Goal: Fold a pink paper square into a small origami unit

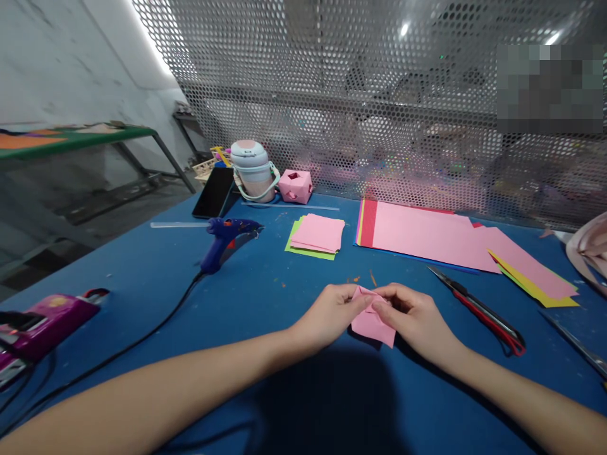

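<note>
A small pink sheet of paper (374,327), partly folded along its top, is held just above the blue table. My left hand (337,313) pinches its upper left part between thumb and fingers. On the upper right, my right hand (413,315) grips the same paper, both thumbs pressing close together on the fold. The fingers behind the paper are hidden. Beyond my hands lies a stack of square papers (318,232), pink on top with green underneath. A folded pink paper cube (296,186) with openings in its faces sits at the back.
A blue glue gun (222,240) with its cord lies left, near a purple power strip (52,322). A phone (214,192) and a bottle (251,170) stand behind. Right are coloured paper sheets (422,234), a red-handled cutter (484,313) and scissors (576,344). Perforated metal (322,107) closes the back.
</note>
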`<act>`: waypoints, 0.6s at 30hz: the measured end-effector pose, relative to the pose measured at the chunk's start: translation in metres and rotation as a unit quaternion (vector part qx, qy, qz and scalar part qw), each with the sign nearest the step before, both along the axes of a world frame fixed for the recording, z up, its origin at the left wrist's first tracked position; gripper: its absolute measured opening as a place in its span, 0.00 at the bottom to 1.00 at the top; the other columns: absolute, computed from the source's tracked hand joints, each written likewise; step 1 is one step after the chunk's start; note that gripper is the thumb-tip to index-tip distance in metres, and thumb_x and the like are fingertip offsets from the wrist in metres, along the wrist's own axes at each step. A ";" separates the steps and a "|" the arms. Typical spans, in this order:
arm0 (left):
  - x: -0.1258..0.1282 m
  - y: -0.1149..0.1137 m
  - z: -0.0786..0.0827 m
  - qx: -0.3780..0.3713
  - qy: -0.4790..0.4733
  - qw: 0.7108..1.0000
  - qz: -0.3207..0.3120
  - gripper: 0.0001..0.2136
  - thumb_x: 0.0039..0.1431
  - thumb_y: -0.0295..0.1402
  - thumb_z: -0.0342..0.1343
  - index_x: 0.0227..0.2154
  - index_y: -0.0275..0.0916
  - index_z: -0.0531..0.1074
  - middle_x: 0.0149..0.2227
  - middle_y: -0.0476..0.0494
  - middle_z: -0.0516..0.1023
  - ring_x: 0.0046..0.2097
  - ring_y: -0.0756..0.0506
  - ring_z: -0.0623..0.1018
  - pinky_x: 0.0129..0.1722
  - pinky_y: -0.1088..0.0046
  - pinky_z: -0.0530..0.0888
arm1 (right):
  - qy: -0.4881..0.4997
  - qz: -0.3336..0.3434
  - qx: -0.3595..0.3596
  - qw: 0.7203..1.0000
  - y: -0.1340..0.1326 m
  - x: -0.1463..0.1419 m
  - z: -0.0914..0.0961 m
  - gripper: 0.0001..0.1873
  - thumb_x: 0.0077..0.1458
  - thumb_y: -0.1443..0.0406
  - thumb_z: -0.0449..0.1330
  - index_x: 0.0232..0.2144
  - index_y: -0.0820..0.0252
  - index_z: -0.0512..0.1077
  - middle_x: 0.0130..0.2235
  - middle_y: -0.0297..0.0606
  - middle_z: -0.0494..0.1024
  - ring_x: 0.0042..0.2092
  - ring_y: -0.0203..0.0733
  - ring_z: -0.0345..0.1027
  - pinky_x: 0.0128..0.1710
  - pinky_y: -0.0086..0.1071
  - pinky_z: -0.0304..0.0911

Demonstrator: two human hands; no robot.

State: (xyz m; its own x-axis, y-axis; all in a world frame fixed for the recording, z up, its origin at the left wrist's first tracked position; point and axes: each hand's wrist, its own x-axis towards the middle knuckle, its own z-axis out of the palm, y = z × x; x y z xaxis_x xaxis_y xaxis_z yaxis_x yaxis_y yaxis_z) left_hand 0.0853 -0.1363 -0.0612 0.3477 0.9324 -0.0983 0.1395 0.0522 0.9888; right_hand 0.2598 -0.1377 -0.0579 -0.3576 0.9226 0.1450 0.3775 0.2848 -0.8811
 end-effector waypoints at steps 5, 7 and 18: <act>0.000 0.000 -0.005 0.036 0.022 0.999 -0.002 0.16 0.57 0.42 0.51 0.27 0.33 0.74 0.24 0.49 0.71 0.28 0.50 0.68 0.28 0.77 0.64 | -0.015 -0.012 0.067 0.998 0.001 -0.001 0.001 0.08 0.58 0.64 0.56 0.34 0.58 0.76 0.30 0.35 0.75 0.31 0.37 0.67 0.29 0.30 0.61; 0.000 -0.001 -0.006 0.058 0.042 0.997 0.000 0.16 0.58 0.41 0.50 0.27 0.34 0.74 0.24 0.49 0.72 0.29 0.50 0.69 0.29 0.77 0.66 | -0.014 -0.005 0.099 0.995 0.002 -0.001 0.000 0.08 0.58 0.65 0.56 0.33 0.58 0.75 0.30 0.35 0.74 0.32 0.37 0.68 0.31 0.30 0.62; 0.003 -0.006 -0.007 0.138 0.118 0.983 -0.019 0.14 0.58 0.33 0.46 0.23 0.34 0.71 0.23 0.51 0.68 0.28 0.51 0.67 0.29 0.79 0.63 | -0.017 0.077 0.214 0.974 0.005 -0.002 0.010 0.06 0.59 0.68 0.56 0.31 0.58 0.73 0.29 0.35 0.74 0.33 0.37 0.68 0.32 0.31 0.64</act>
State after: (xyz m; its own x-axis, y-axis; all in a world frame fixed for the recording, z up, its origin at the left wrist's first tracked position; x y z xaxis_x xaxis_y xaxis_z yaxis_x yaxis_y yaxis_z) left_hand 0.0879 -0.1420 -0.0680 0.3810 0.9215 0.0748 0.3628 -0.2234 0.9047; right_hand 0.2577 -0.1326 -0.0483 -0.4974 0.7161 0.4896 0.3282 0.6778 -0.6579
